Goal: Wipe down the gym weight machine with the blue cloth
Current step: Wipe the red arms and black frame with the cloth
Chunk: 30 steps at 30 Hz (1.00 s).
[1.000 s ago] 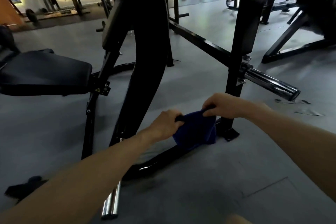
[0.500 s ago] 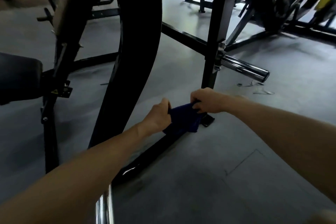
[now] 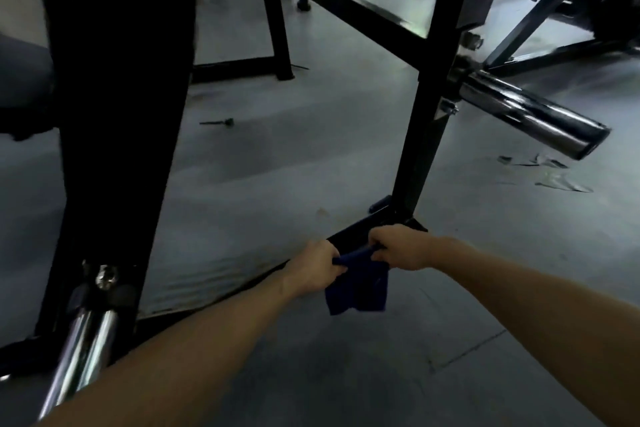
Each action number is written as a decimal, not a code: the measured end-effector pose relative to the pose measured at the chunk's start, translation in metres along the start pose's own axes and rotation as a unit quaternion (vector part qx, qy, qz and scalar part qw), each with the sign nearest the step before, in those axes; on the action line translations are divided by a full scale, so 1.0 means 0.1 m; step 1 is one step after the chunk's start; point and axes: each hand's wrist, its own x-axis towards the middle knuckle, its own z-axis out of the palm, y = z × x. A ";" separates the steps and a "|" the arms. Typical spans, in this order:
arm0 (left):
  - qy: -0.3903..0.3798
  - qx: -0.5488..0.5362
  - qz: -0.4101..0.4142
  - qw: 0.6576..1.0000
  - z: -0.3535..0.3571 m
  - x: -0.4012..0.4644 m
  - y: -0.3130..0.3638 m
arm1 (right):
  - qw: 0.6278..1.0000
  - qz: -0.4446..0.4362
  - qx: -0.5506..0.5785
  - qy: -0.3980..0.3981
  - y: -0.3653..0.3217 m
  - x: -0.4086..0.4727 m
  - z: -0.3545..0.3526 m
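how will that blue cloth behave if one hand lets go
Likely floppy: the cloth hangs limp below the left hand and right hand. Probably light, since pinches hold it. It would likely droop, not roll.

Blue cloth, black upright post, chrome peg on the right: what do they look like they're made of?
Blue cloth: soft woven or microfibre fabric, matte; it hangs limp and folded between both hands' grip.
Black upright post: probably steel tube, painted or powder-coated semi-gloss black; straight edges, faint sheen.
Chrome peg: metal, likely chrome-plated steel; mirror-bright streaked reflections along its round length.
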 end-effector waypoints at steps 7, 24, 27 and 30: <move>0.282 -0.022 0.032 0.959 0.00 0.94 0.23 | 0.965 -0.082 0.043 0.245 0.72 0.68 -0.34; 0.260 0.194 0.027 0.946 1.05 1.69 -0.12 | 0.936 -0.142 -0.232 0.222 1.27 1.78 0.99; 0.257 0.166 -0.001 0.952 1.06 1.65 -0.20 | 0.930 -0.153 -0.244 0.228 1.37 1.86 1.06; 0.242 0.136 -0.005 0.961 1.06 1.60 -0.25 | 0.922 -0.135 -0.265 0.247 1.68 1.88 0.99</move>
